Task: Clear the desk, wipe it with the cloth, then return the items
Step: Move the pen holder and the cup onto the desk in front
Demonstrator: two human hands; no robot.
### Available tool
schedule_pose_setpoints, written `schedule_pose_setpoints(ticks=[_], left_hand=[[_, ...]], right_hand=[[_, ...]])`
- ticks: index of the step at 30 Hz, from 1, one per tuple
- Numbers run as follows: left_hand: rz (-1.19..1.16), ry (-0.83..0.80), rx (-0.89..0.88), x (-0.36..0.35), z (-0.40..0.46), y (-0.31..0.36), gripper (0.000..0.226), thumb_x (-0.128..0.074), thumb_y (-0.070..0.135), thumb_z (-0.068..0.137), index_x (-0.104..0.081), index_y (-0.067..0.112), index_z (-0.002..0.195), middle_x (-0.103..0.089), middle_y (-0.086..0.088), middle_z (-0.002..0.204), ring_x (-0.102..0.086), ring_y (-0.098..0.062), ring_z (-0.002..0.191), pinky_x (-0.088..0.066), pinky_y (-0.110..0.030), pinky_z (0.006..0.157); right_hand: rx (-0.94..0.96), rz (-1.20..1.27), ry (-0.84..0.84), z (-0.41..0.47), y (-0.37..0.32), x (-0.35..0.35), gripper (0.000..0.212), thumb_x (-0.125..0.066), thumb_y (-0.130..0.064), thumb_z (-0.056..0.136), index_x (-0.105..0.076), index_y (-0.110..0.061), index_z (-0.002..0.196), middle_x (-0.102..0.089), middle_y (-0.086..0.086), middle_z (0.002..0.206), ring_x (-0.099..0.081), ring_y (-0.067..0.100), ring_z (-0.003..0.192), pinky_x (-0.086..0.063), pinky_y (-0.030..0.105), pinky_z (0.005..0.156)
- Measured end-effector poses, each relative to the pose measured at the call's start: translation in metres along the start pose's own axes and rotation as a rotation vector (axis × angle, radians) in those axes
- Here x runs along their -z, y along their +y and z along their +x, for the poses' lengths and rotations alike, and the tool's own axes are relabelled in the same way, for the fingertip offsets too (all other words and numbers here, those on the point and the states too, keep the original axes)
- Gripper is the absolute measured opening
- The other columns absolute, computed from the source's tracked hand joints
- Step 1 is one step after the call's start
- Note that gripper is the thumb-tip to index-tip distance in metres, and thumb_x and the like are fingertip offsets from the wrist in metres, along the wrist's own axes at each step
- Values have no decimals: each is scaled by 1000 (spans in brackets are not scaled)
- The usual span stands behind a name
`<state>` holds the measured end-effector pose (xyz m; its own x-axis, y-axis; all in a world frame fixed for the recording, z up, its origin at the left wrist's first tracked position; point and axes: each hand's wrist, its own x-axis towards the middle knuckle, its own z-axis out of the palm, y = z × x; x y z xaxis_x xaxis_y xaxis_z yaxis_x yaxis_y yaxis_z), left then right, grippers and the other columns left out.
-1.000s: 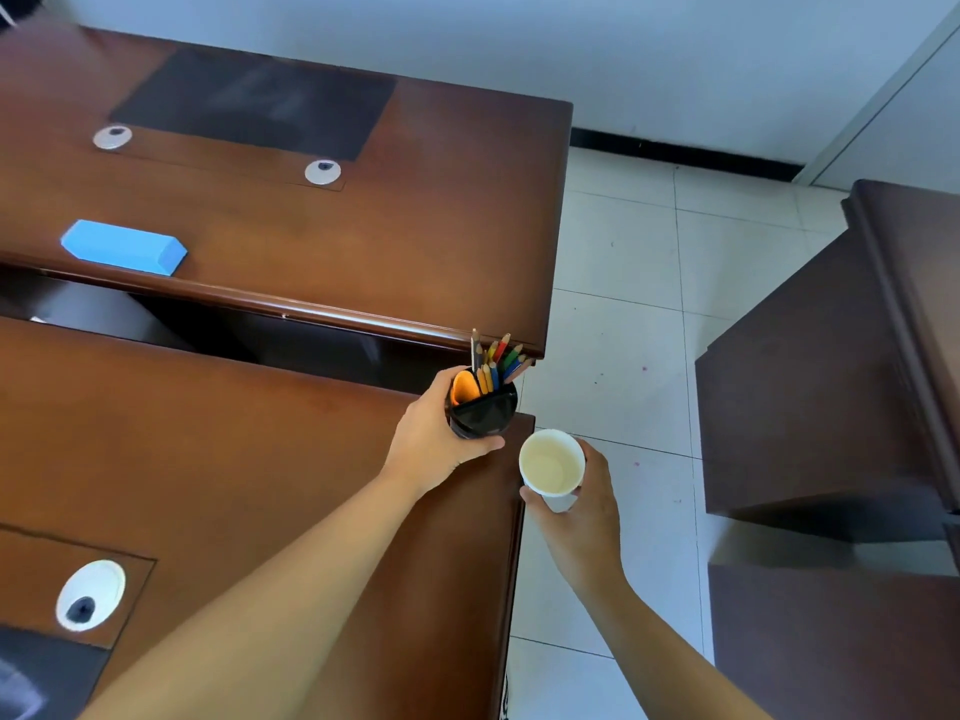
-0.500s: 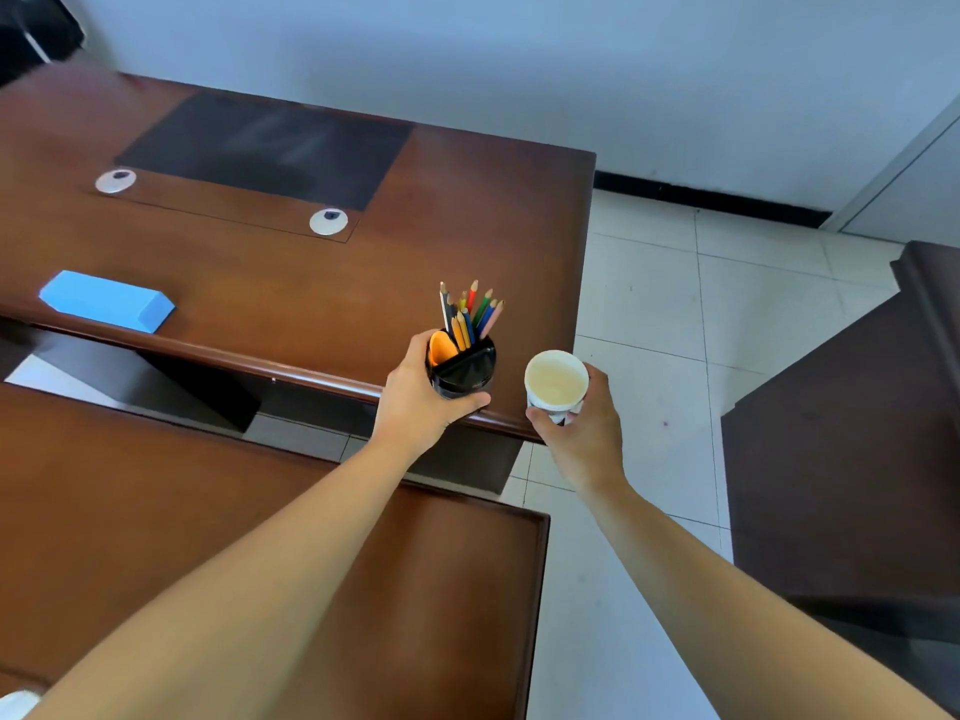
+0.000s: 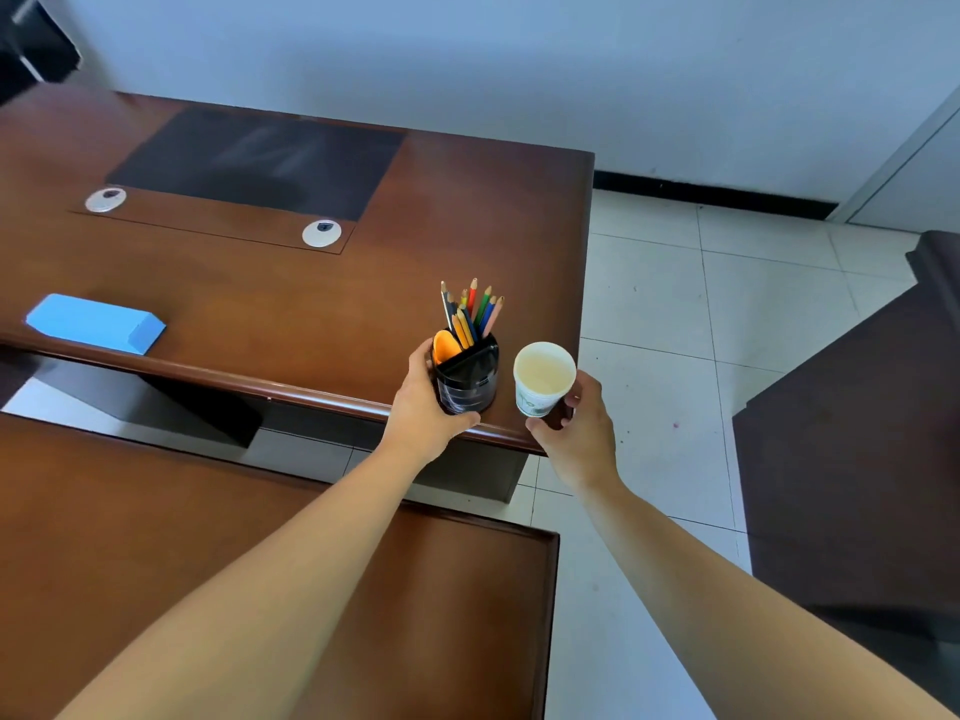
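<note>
Left hand (image 3: 422,407) wrapped round the black pencil holder (image 3: 466,379), right hand (image 3: 576,433) gripping the paper cup (image 3: 542,379), both at the far bench's (image 3: 291,304) near right corner. Apparently just touching down, hard to tell. Best lowered level, set well inside the edge, released only once flat.

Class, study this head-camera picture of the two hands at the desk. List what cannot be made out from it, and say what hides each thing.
1. Pen holder base: the left hand grips it, so contact with the desk is unclear.
2. Paper cup bottom: covered by the right hand.
3. Cup's green print: too small to read.
4. Near desk: cut off by the frame's edges.
</note>
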<state>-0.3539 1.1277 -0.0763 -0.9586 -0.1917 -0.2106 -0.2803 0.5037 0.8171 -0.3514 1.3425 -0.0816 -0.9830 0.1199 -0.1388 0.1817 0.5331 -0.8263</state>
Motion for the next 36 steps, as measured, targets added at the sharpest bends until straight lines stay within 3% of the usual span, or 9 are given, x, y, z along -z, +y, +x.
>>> schedule_pose_setpoints(ticks=[2, 4, 9, 21, 26, 31, 36], left_hand=[[23, 6, 81, 3, -15, 2, 118, -93, 15, 77, -15, 29, 164, -48, 10, 156, -49, -15, 141, -48, -33, 110], [50, -2, 114, 16, -42, 7, 114, -89, 17, 83, -11, 30, 166, -44, 4, 162, -46, -21, 147, -45, -41, 115], [51, -59, 92, 39, -105, 12, 97, -80, 18, 92, -18, 30, 165, -44, 3, 161, -44, -16, 147, -43, -36, 115], [62, -165, -70, 138, -315, 29, 66, -72, 27, 98, -38, 28, 155, -50, 6, 154, -50, -11, 140, -41, -26, 107], [58, -152, -79, 168, -391, 30, 63, -71, 25, 99, -39, 28, 153, -51, 4, 154, -50, -11, 138, -44, -30, 110], [43, -135, -100, 189, -458, 26, 59, -68, 24, 101, -40, 25, 153, -51, 3, 152, -49, -12, 138, -45, -34, 113], [61, -104, -119, 210, -520, 19, 55, -66, 24, 102, -42, 26, 152, -51, 6, 149, -51, -12, 136, -49, -38, 111]], right_hand=[[-31, -21, -13, -10, 1, 5, 87, -89, -13, 83, -39, -21, 155, -57, -1, 148, -53, 17, 139, -49, 33, 110], [-58, -22, -23, -31, -8, 13, 89, -87, -15, 85, -36, -20, 158, -57, 0, 149, -53, 18, 140, -50, 37, 112], [-140, -1, -27, -80, -20, 26, 85, -86, -19, 88, -37, -20, 158, -58, 0, 148, -54, 20, 138, -51, 39, 113], [-160, -10, 20, -316, -92, 77, 67, -80, -29, 95, -44, -25, 152, -58, -3, 146, -58, 19, 132, -52, 36, 107], [-147, -7, 7, -397, -104, 92, 56, -78, -32, 96, -50, -28, 145, -60, -4, 141, -57, 11, 119, -48, 26, 95], [-82, -20, -42, -460, -114, 102, 52, -74, -30, 99, -51, -26, 145, -58, -1, 145, -59, 18, 127, -47, 26, 94], [-6, -36, -125, -510, -118, 105, 49, -71, -26, 101, -51, -24, 146, -59, -1, 139, -55, 12, 115, -45, 23, 92]])
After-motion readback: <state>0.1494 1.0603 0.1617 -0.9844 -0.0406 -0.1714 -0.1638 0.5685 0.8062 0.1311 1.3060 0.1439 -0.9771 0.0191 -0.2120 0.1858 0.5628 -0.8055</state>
